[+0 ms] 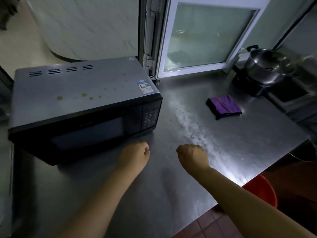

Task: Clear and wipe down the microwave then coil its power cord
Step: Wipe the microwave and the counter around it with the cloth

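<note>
Barely begun, by the look of it: the microwave [82, 103] sits at the left of a steel counter [197, 177], door closed, its grey top spotted with yellowish stains [84, 95] that run from the near left toward the far right corner, just short of a blue label [147, 87]. Nothing stands on top of the oven, so the clearing part may be done, though the inside cannot be seen through the dark door. Wiping, judged from the stains, is not yet done. At the far right corner of the oven a dark fitting [155, 79] by the window frame may be where the power cord leaves; the cord itself is not in view, so whether it is coiled cannot be told.

Just in front of the oven's near right corner hovers the person's left hand [135, 154], fingers curled under and holding nothing. To its right, apart from it, the right hand [192, 156] is likewise curled and empty above the counter. Farther right and farther back lies a folded purple cloth [223, 107], untouched and well apart from both hands. Beyond it, a steel pot [267, 67] sits at the far right, and a red bucket [262, 191] shows below the counter's near right edge
</note>
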Action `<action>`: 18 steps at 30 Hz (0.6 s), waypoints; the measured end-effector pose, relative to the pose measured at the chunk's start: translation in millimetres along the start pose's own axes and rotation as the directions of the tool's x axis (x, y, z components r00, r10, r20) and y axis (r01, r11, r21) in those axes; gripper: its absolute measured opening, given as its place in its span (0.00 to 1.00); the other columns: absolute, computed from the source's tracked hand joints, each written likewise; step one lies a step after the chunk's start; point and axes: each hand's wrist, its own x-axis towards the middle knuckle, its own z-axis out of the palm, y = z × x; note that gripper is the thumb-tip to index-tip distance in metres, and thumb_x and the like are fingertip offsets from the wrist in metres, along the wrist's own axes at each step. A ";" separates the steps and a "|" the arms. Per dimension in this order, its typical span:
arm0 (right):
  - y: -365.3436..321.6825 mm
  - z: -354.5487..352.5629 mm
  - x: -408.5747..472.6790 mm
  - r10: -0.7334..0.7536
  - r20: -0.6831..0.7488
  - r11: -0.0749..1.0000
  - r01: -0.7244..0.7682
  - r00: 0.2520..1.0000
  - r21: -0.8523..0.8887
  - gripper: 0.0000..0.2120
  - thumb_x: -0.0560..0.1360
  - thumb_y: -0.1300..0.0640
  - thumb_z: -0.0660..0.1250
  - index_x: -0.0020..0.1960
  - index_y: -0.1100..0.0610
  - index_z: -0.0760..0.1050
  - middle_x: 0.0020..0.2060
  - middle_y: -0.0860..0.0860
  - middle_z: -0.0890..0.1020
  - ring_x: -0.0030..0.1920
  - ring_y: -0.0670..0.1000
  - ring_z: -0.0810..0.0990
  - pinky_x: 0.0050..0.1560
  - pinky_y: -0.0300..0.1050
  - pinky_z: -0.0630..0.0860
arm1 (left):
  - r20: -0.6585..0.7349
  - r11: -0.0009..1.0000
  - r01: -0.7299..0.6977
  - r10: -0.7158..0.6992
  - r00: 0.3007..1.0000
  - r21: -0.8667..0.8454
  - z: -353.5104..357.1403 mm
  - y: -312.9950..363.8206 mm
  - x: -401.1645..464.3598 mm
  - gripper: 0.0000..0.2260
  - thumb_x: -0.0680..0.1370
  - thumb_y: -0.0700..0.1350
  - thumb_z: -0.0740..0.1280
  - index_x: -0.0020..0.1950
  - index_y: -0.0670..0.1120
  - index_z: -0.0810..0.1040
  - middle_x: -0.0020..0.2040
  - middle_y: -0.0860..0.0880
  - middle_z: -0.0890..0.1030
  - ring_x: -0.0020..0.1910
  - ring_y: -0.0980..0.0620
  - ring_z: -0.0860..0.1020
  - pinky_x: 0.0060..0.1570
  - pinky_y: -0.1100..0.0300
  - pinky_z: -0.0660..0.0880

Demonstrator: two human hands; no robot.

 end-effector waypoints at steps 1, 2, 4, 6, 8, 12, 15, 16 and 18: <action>7.3 -0.1 3.2 0.013 0.000 1.000 -0.013 1.000 -0.006 0.14 0.78 0.58 0.56 0.52 0.54 0.80 0.46 0.51 0.83 0.46 0.55 0.80 0.56 0.44 0.70 | 0.013 1.000 -0.010 0.010 1.000 0.001 3.7 5.8 5.9 0.07 0.76 0.48 0.63 0.52 0.51 0.78 0.51 0.52 0.81 0.50 0.49 0.78 0.45 0.57 0.74; 15.7 0.3 5.8 0.026 0.003 1.000 -0.026 1.000 -0.006 0.14 0.78 0.58 0.56 0.52 0.54 0.80 0.45 0.51 0.83 0.46 0.55 0.80 0.58 0.44 0.70 | 0.024 1.000 -0.024 0.024 0.999 0.003 7.6 11.8 11.3 0.07 0.76 0.48 0.63 0.52 0.50 0.78 0.51 0.52 0.81 0.50 0.49 0.78 0.45 0.58 0.74; 34.6 0.7 10.8 0.045 0.010 0.999 -0.045 0.999 -0.001 0.13 0.78 0.59 0.56 0.51 0.55 0.80 0.45 0.52 0.83 0.46 0.55 0.80 0.57 0.45 0.70 | 0.045 0.999 -0.048 0.047 0.998 0.013 15.2 24.4 22.1 0.07 0.77 0.47 0.63 0.52 0.50 0.78 0.51 0.52 0.81 0.50 0.49 0.78 0.45 0.57 0.74; 57.1 0.7 17.5 0.050 0.007 0.999 -0.050 0.999 -0.004 0.14 0.78 0.59 0.57 0.52 0.54 0.81 0.46 0.52 0.84 0.46 0.55 0.80 0.54 0.44 0.70 | 0.056 0.998 -0.056 0.055 0.997 0.018 23.5 37.6 35.1 0.07 0.77 0.47 0.63 0.52 0.49 0.78 0.51 0.51 0.81 0.49 0.49 0.78 0.44 0.57 0.75; 82.4 -0.4 28.3 0.060 -0.007 0.998 -0.060 0.998 0.005 0.14 0.78 0.59 0.57 0.54 0.53 0.81 0.47 0.51 0.84 0.46 0.55 0.81 0.54 0.44 0.70 | 0.045 0.997 -0.067 0.066 0.997 0.029 32.7 52.4 50.3 0.07 0.76 0.47 0.63 0.51 0.49 0.79 0.50 0.51 0.81 0.48 0.49 0.78 0.44 0.57 0.74; 142.0 -3.0 60.5 0.059 0.000 0.998 -0.059 0.998 -0.021 0.14 0.78 0.58 0.57 0.55 0.53 0.80 0.48 0.51 0.84 0.48 0.55 0.80 0.53 0.43 0.70 | 0.025 0.995 -0.087 0.086 0.996 0.057 53.3 91.2 86.5 0.07 0.76 0.46 0.62 0.49 0.49 0.79 0.48 0.52 0.81 0.46 0.50 0.78 0.41 0.57 0.74; 191.7 -7.2 93.6 0.052 0.005 0.997 -0.052 0.999 -0.054 0.15 0.78 0.57 0.56 0.56 0.51 0.79 0.50 0.50 0.83 0.49 0.54 0.80 0.50 0.43 0.71 | 0.003 0.995 -0.069 0.069 0.998 0.068 73.2 126.8 118.0 0.07 0.76 0.46 0.62 0.48 0.48 0.79 0.48 0.51 0.81 0.47 0.49 0.78 0.42 0.57 0.73; 208.5 -8.7 106.3 0.056 0.013 0.997 -0.055 0.998 -0.059 0.15 0.78 0.57 0.56 0.57 0.50 0.79 0.51 0.50 0.83 0.50 0.55 0.80 0.49 0.43 0.72 | 0.001 0.996 -0.056 0.056 0.998 0.067 80.4 138.8 128.1 0.07 0.76 0.46 0.62 0.48 0.48 0.79 0.48 0.51 0.81 0.47 0.48 0.78 0.42 0.57 0.73; 239.6 -10.9 131.7 0.060 0.049 0.997 -0.058 0.997 -0.052 0.15 0.78 0.57 0.56 0.59 0.51 0.78 0.53 0.51 0.82 0.52 0.56 0.79 0.51 0.44 0.74 | 0.012 0.997 -0.031 0.030 0.999 0.069 95.6 161.0 146.3 0.07 0.77 0.47 0.61 0.49 0.49 0.79 0.49 0.51 0.81 0.48 0.48 0.77 0.42 0.57 0.72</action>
